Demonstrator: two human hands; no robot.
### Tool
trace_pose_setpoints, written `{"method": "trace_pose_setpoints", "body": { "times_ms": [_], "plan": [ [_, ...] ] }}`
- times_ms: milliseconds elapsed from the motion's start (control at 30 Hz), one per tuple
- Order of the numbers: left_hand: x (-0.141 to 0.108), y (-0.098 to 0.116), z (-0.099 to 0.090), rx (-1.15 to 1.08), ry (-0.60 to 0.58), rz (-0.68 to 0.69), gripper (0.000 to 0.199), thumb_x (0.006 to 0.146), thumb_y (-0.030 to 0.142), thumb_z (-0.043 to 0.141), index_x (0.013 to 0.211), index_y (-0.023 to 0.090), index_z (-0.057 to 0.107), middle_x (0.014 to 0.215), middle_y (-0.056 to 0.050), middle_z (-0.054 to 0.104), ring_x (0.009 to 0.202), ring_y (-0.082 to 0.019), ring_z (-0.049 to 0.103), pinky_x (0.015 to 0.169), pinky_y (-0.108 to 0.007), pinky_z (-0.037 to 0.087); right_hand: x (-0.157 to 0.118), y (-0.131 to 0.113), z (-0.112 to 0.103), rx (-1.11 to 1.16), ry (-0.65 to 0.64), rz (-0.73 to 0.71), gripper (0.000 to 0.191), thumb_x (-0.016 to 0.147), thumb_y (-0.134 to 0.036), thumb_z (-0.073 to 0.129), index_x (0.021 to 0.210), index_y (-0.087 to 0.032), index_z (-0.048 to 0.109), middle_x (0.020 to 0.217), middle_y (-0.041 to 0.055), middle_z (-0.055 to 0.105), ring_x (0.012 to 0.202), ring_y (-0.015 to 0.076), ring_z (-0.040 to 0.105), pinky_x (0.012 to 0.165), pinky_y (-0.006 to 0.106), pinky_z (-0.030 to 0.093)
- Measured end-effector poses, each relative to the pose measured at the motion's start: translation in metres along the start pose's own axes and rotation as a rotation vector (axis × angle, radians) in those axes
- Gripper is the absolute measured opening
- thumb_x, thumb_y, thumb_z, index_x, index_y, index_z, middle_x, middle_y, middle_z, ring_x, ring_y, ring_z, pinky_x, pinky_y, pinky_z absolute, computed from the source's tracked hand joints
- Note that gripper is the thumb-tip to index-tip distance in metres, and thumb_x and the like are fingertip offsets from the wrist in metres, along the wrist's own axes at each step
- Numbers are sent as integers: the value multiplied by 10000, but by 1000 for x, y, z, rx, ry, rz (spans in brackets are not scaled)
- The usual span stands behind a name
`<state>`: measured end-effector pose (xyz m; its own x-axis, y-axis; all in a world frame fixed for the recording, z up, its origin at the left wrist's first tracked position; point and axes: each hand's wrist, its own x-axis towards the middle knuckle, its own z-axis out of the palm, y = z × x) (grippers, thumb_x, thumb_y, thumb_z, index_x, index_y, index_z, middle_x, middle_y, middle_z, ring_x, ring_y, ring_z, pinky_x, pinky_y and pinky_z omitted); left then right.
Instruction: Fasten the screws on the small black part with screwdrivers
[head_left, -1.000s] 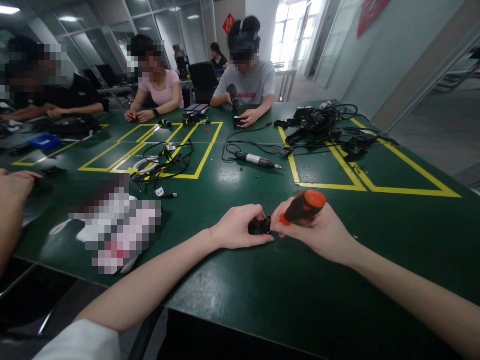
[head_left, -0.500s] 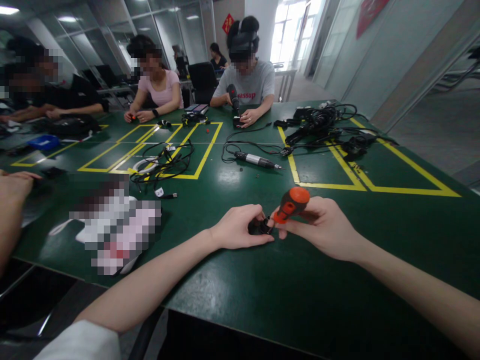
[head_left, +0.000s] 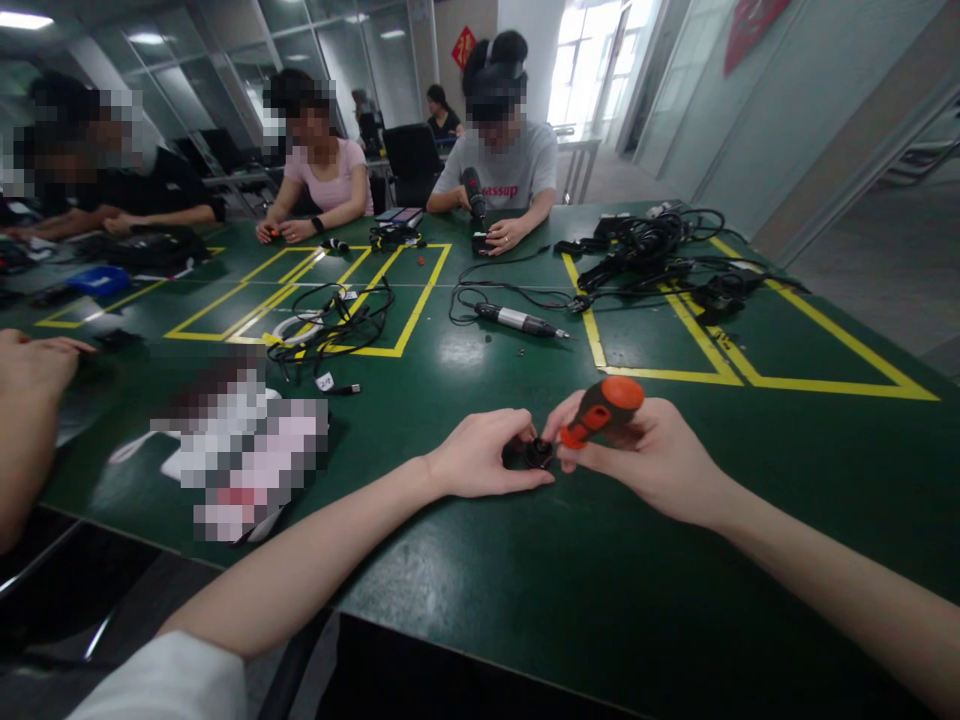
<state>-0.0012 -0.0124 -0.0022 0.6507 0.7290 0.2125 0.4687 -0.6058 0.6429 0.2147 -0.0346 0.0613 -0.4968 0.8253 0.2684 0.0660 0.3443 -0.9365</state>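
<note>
My left hand (head_left: 487,455) is closed around a small black part (head_left: 538,453) with a round opening, held low over the green table. Its full shape is partly hidden by my fingers. In my right hand (head_left: 660,450) is a screwdriver (head_left: 604,408) with an orange and dark grey handle. The handle slants up to the right, and its lower end is beside the black part. My right fingers wrap the handle near its collar. Whether the screwdriver's tip touches the part I cannot tell.
Ahead lies a grey and black electric screwdriver (head_left: 517,321) with a cord. Tangled black cables (head_left: 645,240) lie at the back right, others (head_left: 337,320) at the left. Blurred pouches (head_left: 262,460) lie left of my arm. Across the table (head_left: 450,560), a person (head_left: 499,160) holds a power drill (head_left: 475,195).
The screwdriver has tilted further to the right, its lower end drawn back a little from the black part. My left hand keeps its hold. The whole view has shifted slightly.
</note>
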Motion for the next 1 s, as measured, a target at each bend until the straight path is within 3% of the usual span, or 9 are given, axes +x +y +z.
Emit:
{"method": "trace_pose_setpoints", "body": {
  "times_ms": [300,433,800,1000],
  "plan": [
    [-1,2,0,-29,11,-11,333,854,431,767,825,207,522,833,17,638,739,-134,572,699,-263,438,-2,6,1,108,-46,44,287,912,-464,779,843,-186,753,796,54,756,655,171,706,675,307,619],
    [0,1,1,-13,25,7,347,846,461,784,845,202,554,808,26,622,706,-125,548,663,-259,402,-3,8,2,124,-44,24,273,872,-431,827,944,-190,719,809,37,744,651,166,694,685,320,616],
    [0,1,-1,6,13,3,374,845,483,791,879,204,544,823,13,634,711,-139,565,651,-266,415,1,3,-4,88,-26,59,312,799,-467,887,802,-186,752,728,26,730,542,139,641,555,275,569],
    [-1,3,-1,-39,5,-5,332,857,452,759,841,205,538,837,13,632,737,-136,568,679,-261,433,0,3,-2,51,-44,16,341,884,-523,798,842,-185,773,736,52,762,608,179,705,657,323,624]
  ]
}}
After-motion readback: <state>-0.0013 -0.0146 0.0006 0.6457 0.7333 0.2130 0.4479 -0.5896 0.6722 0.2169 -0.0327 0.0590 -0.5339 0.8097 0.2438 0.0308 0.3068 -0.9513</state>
